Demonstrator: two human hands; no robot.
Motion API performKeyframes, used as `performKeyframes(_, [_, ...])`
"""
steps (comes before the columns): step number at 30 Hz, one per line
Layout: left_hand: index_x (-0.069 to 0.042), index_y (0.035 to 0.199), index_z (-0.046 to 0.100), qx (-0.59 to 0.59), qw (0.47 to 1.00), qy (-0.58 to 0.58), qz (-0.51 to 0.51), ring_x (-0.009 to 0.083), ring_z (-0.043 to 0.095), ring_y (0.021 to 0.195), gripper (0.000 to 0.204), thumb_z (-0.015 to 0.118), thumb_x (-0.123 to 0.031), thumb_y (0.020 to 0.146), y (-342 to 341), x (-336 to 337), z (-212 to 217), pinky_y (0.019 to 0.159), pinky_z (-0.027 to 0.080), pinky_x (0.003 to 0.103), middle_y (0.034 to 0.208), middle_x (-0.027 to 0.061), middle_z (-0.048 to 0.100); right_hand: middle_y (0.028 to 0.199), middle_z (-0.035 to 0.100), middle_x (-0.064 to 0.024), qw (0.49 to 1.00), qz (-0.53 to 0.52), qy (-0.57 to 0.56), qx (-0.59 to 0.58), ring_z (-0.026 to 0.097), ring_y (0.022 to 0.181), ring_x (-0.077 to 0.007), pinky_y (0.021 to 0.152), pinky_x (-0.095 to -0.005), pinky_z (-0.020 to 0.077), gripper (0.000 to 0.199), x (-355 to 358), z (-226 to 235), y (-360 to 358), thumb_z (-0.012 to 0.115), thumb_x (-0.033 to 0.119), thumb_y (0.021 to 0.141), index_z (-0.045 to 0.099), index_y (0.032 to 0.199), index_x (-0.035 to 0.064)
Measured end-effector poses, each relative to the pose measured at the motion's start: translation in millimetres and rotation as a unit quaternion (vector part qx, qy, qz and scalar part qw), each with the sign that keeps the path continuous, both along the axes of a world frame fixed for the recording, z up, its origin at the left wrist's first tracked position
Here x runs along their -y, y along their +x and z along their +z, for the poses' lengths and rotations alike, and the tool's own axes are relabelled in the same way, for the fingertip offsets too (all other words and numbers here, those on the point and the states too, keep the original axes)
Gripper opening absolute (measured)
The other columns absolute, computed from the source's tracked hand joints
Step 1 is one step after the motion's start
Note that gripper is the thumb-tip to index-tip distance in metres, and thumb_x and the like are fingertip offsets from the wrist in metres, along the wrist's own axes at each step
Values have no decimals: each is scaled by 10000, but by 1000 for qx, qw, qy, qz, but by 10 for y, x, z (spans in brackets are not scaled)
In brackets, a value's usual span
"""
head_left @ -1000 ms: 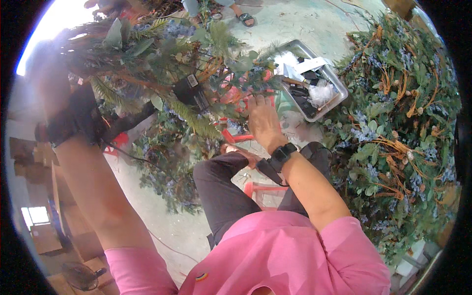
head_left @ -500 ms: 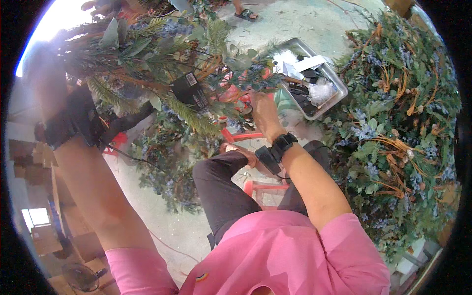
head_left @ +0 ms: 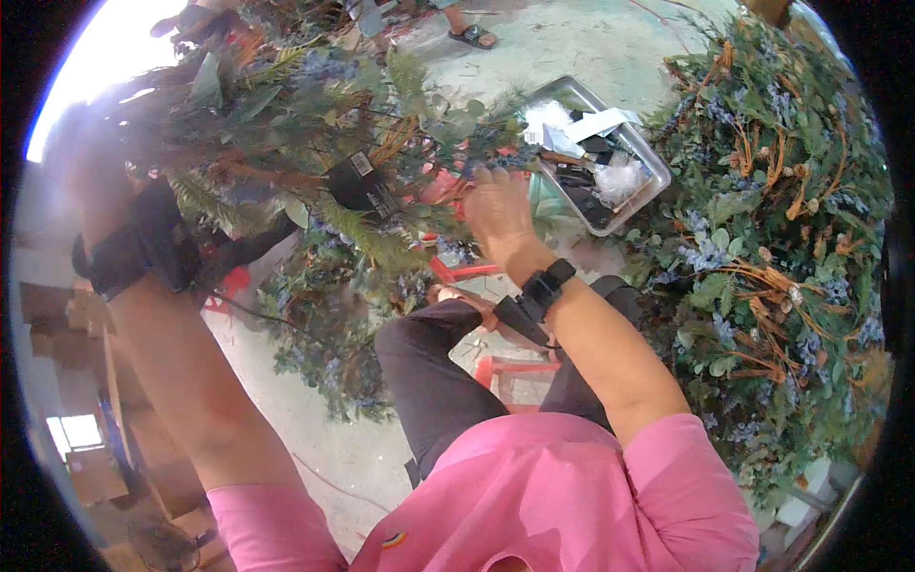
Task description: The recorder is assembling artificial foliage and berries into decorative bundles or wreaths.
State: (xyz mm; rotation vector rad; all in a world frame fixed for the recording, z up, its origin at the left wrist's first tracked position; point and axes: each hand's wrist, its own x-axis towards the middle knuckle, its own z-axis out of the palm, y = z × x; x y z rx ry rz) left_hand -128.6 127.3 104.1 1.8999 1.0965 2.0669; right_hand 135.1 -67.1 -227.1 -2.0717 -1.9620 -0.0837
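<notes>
**Right hand reaches into a large foliage arrangement**

Up front, the right hand (head_left: 498, 212) shows its back to the camera, its fingers (head_left: 481, 181) curled forward and buried among the stems, so whether they pinch a sprig or merely press against the greenery cannot be told. A black wristwatch (head_left: 545, 284) sits on that wrist. The left hand is hidden: the left forearm (head_left: 172, 362) runs up the left side behind a black wrist wrap (head_left: 133, 250) and disappears into the leaves, and its fingers cannot be seen.

Between the two arms hangs the foliage arrangement (head_left: 305, 124), a dense bunch of green fern fronds, broad leaves and small blue blossoms, with a black tag (head_left: 360, 183) dangling near its middle. Just beyond the right hand, a metal tray (head_left: 656, 181) lies on the concrete floor (head_left: 572, 43), holding black tools, white paper and a clear bag. To the right spreads a heap of greenery (head_left: 772, 248) with orange twigs and blue flowers. Below the hand are dark trousers (head_left: 429, 372) and a red stool (head_left: 505, 367).
</notes>
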Motion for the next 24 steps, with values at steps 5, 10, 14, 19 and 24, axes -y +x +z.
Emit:
performKeyframes(5, [30,962,574,-469,780,275,310,206,612,782,243,502,-159,828,-569,-153,92,682,495,330,920,114,632,859,605,-110,998,41,-12,52,582,818,-252,688,-385,438,131,-68,191,-166,543,119,710,644,782,77])
performKeyframes(10, [18,980,572,-214,958,151,120,198,613,760,240,523,-153,820,-220,37,-75,676,499,320,901,93,629,755,641,-130,971,135,160,-116,623,696,-271,558,-358,457,197,-322,-345,415,518,102,709,642,846,36])
performKeyframes(14, [34,948,562,-378,894,209,115,227,624,739,214,499,-133,831,-374,121,-29,665,518,321,871,128,628,778,631,-165,907,152,-64,-387,605,677,-254,615,-365,453,247,-386,-131,632,553,233,758,667,866,44])
performKeyframes(19, [67,948,532,4,998,-7,-54,262,632,731,238,480,-138,838,-57,145,-102,631,519,319,859,202,627,757,633,-126,863,39,-199,-463,546,640,-164,616,-312,435,464,-225,-63,829,590,402,780,632,907,-42])
performKeyframes(24, [69,952,514,-13,994,-52,-90,277,633,732,241,475,-143,843,-232,24,-70,617,520,334,889,229,625,771,643,-125,903,132,-163,-375,593,726,-216,668,-309,446,466,-125,44,642,615,396,758,623,915,-43])
